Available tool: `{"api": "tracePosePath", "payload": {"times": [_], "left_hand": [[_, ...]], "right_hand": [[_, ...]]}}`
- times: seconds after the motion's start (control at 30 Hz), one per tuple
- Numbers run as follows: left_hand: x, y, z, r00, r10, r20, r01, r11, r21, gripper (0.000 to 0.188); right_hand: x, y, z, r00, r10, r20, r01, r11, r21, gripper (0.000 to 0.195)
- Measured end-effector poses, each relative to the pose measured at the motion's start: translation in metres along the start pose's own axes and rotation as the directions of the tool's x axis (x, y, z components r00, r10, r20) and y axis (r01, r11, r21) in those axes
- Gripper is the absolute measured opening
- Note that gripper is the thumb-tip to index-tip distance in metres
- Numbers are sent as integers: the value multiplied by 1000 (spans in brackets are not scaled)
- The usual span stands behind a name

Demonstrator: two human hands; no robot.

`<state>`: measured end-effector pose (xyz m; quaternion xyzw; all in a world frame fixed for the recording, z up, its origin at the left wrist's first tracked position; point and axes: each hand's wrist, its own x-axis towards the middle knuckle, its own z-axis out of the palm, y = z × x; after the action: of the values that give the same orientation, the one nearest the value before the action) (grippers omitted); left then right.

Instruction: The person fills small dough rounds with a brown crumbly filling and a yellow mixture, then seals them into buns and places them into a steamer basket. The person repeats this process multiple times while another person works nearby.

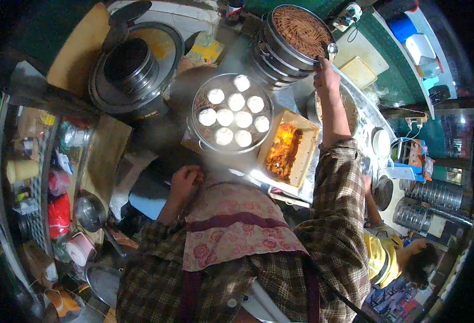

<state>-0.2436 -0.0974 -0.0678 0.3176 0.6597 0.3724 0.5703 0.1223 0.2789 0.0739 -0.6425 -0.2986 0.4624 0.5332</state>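
Observation:
A round metal steamer tray point(196, 133) bears several white dough buns point(236, 101) in front of me. My right hand point(327, 78) is at the near rim of a tall stack of metal steamers point(279, 66), whose top holds a brown woven liner point(299, 30). A shiny metal spoon point(332, 49) shows right beside its fingers; whether the hand grips the spoon or the rim is unclear. My left hand point(187, 181) hangs near the apron, below the bun tray, its fingers loosely bent with nothing visible in them. A rectangular tub point(310, 139) of reddish-brown filling point(285, 155) lies right of the buns.
At upper left, a large round pan point(172, 70) carries a dark pot point(128, 64). A co-worker in a yellow top point(382, 256) is at lower right, one forearm point(372, 206) by the counter. Shelves with bags and containers line the left; a ladle point(89, 212) lies there.

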Motion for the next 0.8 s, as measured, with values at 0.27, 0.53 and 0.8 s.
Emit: {"api": "tracePosePath", "payload": {"times": [0.27, 0.53, 0.8], "left_hand": [[28, -21, -12, 989, 149, -9, -148, 988, 41, 20], [35, 15, 4, 991, 56, 122, -56, 998, -10, 24], [52, -16, 3, 923, 263, 280, -334, 909, 249, 27]], "right_hand": [[-41, -17, -20, 959, -263, 106, 266, 964, -16, 22], [-174, 56, -33, 977, -95, 193, 121, 984, -131, 22], [-185, 116, -36, 941, 76, 329, 38, 944, -327, 15]]}}
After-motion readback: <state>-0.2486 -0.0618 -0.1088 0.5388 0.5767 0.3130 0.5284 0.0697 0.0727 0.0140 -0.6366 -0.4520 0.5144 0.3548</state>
